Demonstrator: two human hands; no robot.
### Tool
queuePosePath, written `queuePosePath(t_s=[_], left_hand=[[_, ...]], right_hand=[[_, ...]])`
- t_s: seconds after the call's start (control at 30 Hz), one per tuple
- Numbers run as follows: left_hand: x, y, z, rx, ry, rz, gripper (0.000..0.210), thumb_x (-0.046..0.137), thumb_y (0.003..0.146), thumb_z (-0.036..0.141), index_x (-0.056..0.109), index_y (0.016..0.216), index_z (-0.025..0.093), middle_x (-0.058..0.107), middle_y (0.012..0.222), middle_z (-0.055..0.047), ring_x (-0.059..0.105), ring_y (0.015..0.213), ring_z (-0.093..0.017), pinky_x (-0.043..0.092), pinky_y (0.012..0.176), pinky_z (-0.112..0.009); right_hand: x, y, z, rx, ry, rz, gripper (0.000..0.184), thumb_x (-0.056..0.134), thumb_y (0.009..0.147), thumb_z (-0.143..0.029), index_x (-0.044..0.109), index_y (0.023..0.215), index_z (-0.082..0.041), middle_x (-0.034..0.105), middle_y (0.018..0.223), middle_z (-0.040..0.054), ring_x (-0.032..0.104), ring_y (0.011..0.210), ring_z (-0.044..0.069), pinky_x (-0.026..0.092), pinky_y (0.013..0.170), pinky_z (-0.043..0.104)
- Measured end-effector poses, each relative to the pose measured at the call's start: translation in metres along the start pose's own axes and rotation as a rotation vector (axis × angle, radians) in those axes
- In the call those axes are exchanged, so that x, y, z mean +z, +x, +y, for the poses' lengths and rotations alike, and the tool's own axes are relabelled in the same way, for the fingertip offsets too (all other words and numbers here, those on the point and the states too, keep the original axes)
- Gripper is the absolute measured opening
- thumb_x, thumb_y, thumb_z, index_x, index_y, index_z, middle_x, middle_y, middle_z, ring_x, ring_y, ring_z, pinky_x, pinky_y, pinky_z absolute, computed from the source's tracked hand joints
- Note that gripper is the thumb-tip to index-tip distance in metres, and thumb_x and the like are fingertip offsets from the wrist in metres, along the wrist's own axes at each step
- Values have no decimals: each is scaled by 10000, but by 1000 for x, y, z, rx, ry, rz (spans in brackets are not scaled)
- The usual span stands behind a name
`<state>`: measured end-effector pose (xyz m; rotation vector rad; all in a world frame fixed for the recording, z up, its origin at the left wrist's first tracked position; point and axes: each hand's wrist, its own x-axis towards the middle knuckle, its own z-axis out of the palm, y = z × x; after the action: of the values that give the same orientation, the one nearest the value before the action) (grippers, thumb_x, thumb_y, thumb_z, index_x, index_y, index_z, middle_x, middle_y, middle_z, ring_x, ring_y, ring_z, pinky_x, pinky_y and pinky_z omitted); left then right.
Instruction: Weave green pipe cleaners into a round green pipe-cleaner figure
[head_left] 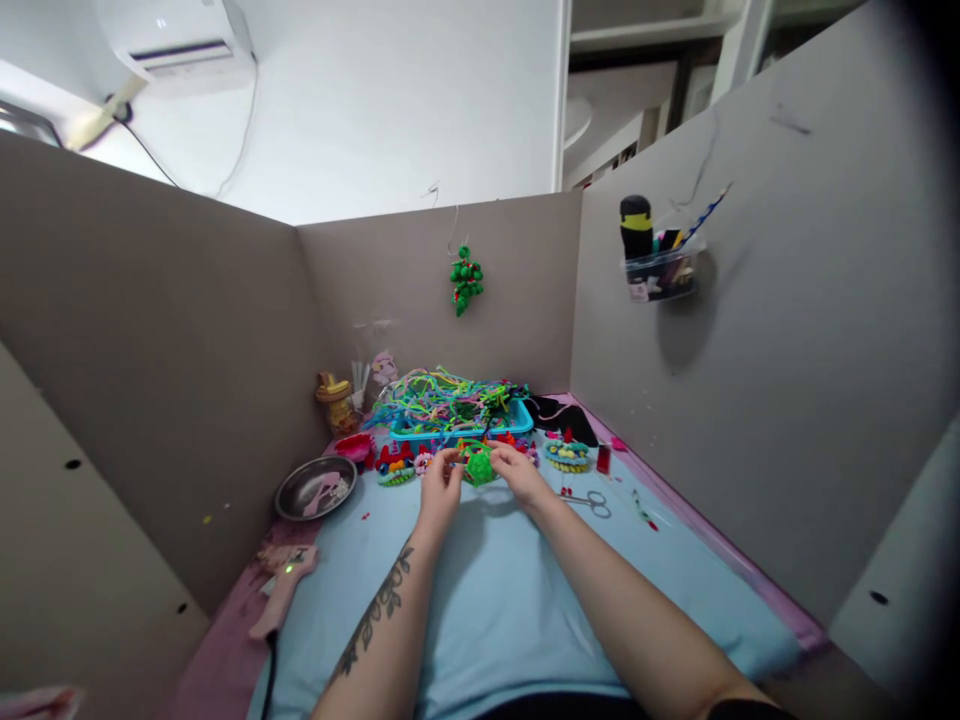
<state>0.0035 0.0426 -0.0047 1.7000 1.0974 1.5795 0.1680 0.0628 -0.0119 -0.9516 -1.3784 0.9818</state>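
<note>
Between my hands, over the cloth-covered table, is a bright green piece (480, 466) that looks made of fuzzy pipe cleaner, with a rounded body and a thin strand above it. My left hand (441, 484) has thumb and fingers pinched at its left side. On the right side, my right hand (519, 474) pinches it too. Just behind my hands stands a blue basket (405, 436) heaped with many-coloured pipe cleaners (442, 398). Small fuzzy figures, partly hidden by my hands, line the basket's front. Scissors (592, 503) lie right of my right hand.
A pink glue gun (283, 590) with a lit green light lies at the left, its black cord running forward. Behind it sits a metal bowl (296, 508). Grey panels (435, 290) enclose the table. A clear box of tools (660, 275) hangs on the right panel.
</note>
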Motion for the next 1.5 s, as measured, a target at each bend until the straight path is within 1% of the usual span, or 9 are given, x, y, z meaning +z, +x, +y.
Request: queuePosePath(t_s=[0.1,0.2,0.3,0.47,0.8,0.9,1.17,1.3,1.5], left_hand=[[-3,3,-1,-27,29,67,129,569,728,289,603,802,188,588,747,-24,502,613,-137,392,588,-253],[-3,3,0,-41,68,-43,125,647,657,298,652,702,181,581,673,-24,462,579,-135,361,559,-250],[0,1,2,-2,112,-144,179,685,623,289,705,773,194,582,672,-30,457,595,-142,350,571,-256],[3,-3,5,59,157,-190,181,650,670,281,709,823,204,562,691,-30,453,607,-140,348,585,-263],[4,-1,-7,48,191,-46,143,609,710,321,667,693,192,519,866,-72,505,852,-204,397,620,-275],[4,0,-8,-22,35,-46,142,621,697,321,641,678,181,549,947,-86,512,945,-228,422,671,-289],[6,2,-6,-215,-427,-77,320,712,607,311,464,772,195,567,674,37,560,639,-113,423,652,-243],[6,2,-6,-266,-495,-55,397,721,607,321,391,803,218,486,577,97,512,532,-76,394,592,-211],[3,2,-1,-418,-572,-37,465,750,563,358,464,890,195,574,671,38,581,631,-111,447,682,-268]], right_hand=[[-1,3,3,-3,91,64,358,624,649,-525,596,617,-169,589,1121,100,521,1024,250,364,893,372],[-1,6,5,10,160,63,372,610,650,-543,626,674,-172,658,946,75,564,902,227,415,802,352],[-1,8,5,40,229,48,395,612,645,-539,650,768,-165,674,794,60,590,773,206,441,702,328],[1,7,2,96,338,26,381,637,630,-501,650,792,-157,663,699,43,578,641,167,434,614,288],[8,-3,-8,142,480,-34,333,719,574,-458,533,607,-184,586,594,-6,542,576,136,440,607,288],[9,-5,-13,123,535,-92,334,716,591,-466,532,639,-190,602,638,5,583,658,168,459,675,328],[11,-7,-15,144,665,-120,296,703,622,-431,521,710,-214,641,695,21,630,789,230,485,718,389],[13,-10,-16,156,691,-170,275,678,645,-425,528,759,-224,660,766,30,630,805,236,482,727,414],[12,-9,-18,175,753,-130,287,729,601,-392,525,696,-213,623,703,3,598,692,182,471,699,355]])
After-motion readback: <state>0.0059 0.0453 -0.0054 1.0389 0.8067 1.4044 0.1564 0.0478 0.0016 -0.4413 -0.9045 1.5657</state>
